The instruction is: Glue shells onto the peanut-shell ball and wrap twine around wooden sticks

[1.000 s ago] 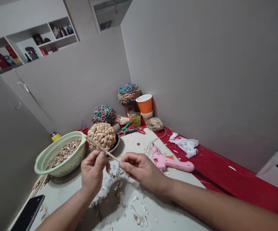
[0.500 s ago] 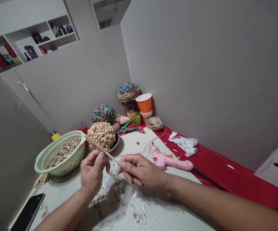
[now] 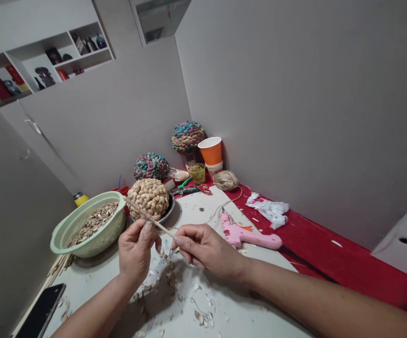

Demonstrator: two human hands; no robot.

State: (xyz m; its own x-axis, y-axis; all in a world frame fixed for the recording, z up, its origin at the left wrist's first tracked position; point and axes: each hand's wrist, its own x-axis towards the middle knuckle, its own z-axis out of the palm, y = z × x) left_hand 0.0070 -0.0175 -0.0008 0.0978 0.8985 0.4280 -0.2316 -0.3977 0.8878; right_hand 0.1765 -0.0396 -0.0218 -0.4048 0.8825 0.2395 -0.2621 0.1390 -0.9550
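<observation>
A thin wooden stick, its far end wrapped in twine, slants between my two hands above the table. My left hand pinches it near the wrapped part between thumb and fingers. Closed round the bare lower end is my right hand. Just beyond the stick, a ball covered in pale shells rests in a metal bowl. Left of it stands a green basin with many loose shells. A pink glue gun lies to the right of my right hand.
A twine ball, orange paper cup, scissors and two colourful balls stand at the back. White crumpled plastic lies on the red cloth. A phone is front left. Shell bits litter the white tabletop.
Almost nothing differs. The fingers of my right hand have shifted slightly on the stick; my left hand keeps its pinch in nearly the same place.
</observation>
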